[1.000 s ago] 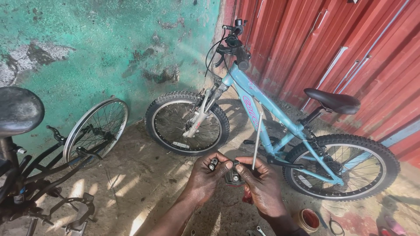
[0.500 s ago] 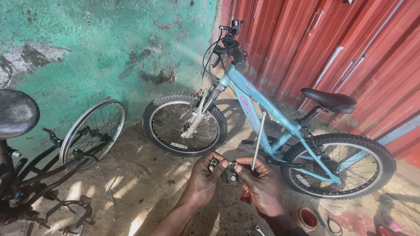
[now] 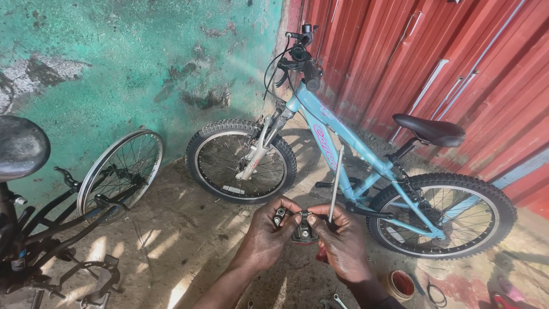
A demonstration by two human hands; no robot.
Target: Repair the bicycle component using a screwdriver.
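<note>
My left hand (image 3: pixel 264 236) and my right hand (image 3: pixel 343 245) meet at the bottom centre, both pinching a small dark metal bicycle part (image 3: pixel 301 228) with a reddish edge. My right hand also grips a long thin metal tool (image 3: pixel 335 182) that points straight up; a red handle peeks out under the palm. Behind the hands a light blue child's bicycle (image 3: pixel 349 154) stands with a black saddle (image 3: pixel 432 130) and black handlebars (image 3: pixel 300 54).
A teal, flaking wall (image 3: pixel 131 68) is at the left and a red corrugated metal wall (image 3: pixel 434 63) at the right. A loose spoked wheel (image 3: pixel 120 170) leans on a black bike frame (image 3: pixel 34 229). A small round tin (image 3: pixel 401 284) lies on the concrete floor.
The hands stay together on the small part with only slight finger shifts. The view has drifted a little, so the bicycle sits slightly higher and further left.
</note>
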